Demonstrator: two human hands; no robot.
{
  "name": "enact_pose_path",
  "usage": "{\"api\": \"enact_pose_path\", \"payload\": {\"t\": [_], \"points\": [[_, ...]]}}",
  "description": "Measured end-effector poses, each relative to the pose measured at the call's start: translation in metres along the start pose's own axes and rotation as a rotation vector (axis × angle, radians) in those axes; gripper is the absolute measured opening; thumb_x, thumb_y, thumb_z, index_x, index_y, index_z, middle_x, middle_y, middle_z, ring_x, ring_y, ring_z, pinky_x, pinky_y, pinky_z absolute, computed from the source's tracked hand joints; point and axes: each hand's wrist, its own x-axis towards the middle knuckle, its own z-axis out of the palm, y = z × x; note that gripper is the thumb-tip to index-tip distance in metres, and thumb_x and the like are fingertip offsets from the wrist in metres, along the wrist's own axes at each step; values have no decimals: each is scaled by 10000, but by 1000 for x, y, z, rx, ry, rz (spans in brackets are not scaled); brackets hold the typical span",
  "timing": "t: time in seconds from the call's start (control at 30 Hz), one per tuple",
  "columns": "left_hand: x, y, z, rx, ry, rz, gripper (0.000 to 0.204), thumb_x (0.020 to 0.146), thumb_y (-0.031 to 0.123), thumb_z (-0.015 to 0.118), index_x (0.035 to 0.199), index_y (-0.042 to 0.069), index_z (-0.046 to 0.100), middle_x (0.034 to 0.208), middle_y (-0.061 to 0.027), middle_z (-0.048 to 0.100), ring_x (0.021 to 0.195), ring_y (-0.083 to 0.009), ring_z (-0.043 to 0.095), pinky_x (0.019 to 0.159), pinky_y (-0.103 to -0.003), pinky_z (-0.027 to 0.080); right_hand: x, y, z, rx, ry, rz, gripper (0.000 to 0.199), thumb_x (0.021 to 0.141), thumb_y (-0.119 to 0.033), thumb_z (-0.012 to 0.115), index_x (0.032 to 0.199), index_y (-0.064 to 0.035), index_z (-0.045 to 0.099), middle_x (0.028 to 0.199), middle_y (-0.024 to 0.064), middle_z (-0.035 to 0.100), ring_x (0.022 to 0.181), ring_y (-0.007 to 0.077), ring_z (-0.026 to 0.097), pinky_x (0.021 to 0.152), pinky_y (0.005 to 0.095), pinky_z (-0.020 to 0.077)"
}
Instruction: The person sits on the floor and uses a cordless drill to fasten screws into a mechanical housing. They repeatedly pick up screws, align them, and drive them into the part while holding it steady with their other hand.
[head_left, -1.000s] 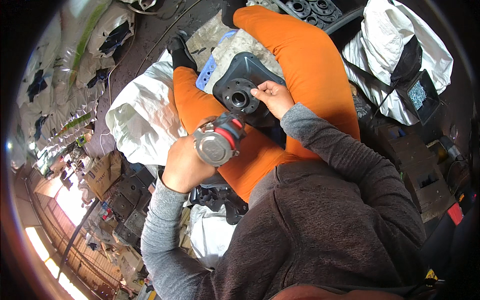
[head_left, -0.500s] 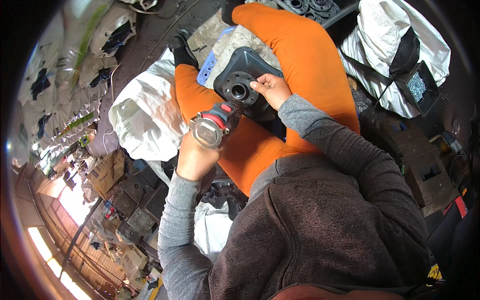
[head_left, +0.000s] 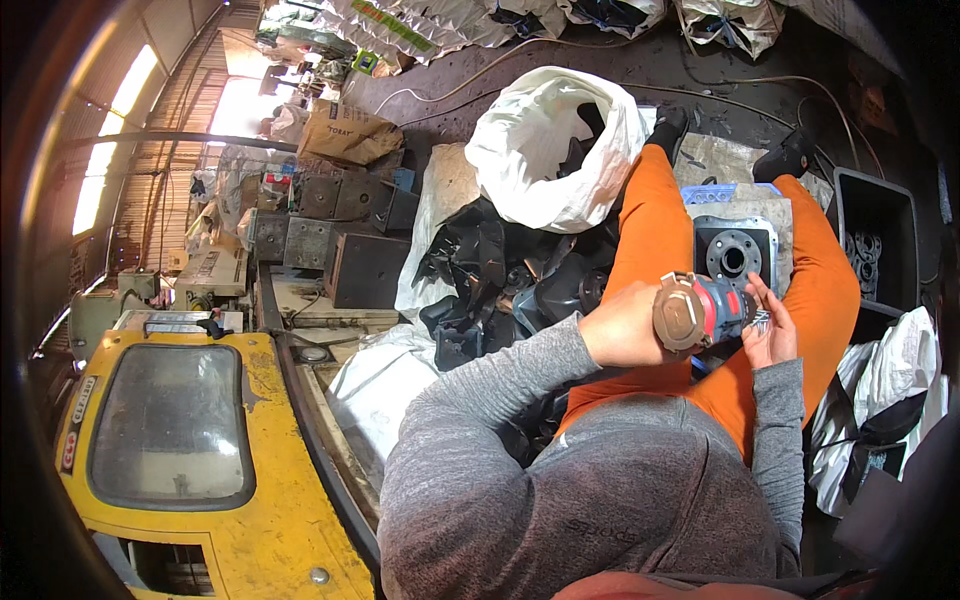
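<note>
My left hand point(head_left: 632, 328) is wrapped round a cordless drill point(head_left: 682, 312), a grey and black body with red parts, its front end pointing right. Close by its front end, my right hand point(head_left: 772, 338) is half curled. Small silvery pieces that look like screws point(head_left: 762, 321) show in its palm. Just beyond both hands, between my legs, a dark round flange point(head_left: 716, 252) with a ring of holes and a centre bore sits on a grey square-edged housing point(head_left: 768, 238). The drill's tip and the left fingers are partly hidden.
A white sack point(head_left: 515, 150) with dark parts stands left of my legs, above a heap of black plastic pieces point(head_left: 465, 255). A black crate point(head_left: 880, 195) holding flanges is at right. A yellow machine point(head_left: 265, 430) fills the lower left. Hoses cross the floor.
The view has swung left. My right hand has left the flange's edge and come back beside the drill. The left hand still holds the drill, now pointing right.
</note>
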Motion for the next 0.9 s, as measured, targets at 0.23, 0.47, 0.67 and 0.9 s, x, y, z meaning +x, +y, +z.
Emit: {"api": "enact_pose_path", "payload": {"t": [0.23, 0.47, 0.67, 0.9], "points": [[2, 9, 0, 12, -21, 42, 403, 741, 151, 756, 1099, 49, 602, 948, -156, 681, 876, -331, 675, 777, -391, 543, -7, -9, 30, 20, -95, 34, 443, 1007, -215, 472, 1387, 13, 446, 1270, 155, 601, 1143, 238, 607, 857, 327, 575], [-14, 9, -12, 68, 60, 11, 287, 761, 113, 749, 1027, 34, 675, 911, -88, 686, 786, -245, 672, 695, -359, 536, -17, -7, 50, -79, -57, 58, 395, 980, -216, 570, 1311, -5, 531, 1155, 116, 632, 1031, 207, 652, 892, 354, 578], [0, 19, -12, 31, 23, -43, 209, 758, 57, 753, 959, 37, 700, 852, -62, 686, 732, -207, 673, 665, -336, 540, -12, 0, 38, 60, -33, 89, 186, 947, -176, 637, 1079, -45, 635, 949, 34, 639, 908, 149, 659, 838, 361, 605], [1, 7, -9, 62, -53, -16, 195, 773, 37, 739, 964, 38, 700, 861, -60, 694, 742, -195, 678, 673, -326, 543, -7, -1, 28, 90, -57, 46, 198, 956, -158, 614, 1121, -49, 627, 970, 53, 646, 942, 185, 674, 852, 386, 603]]}}
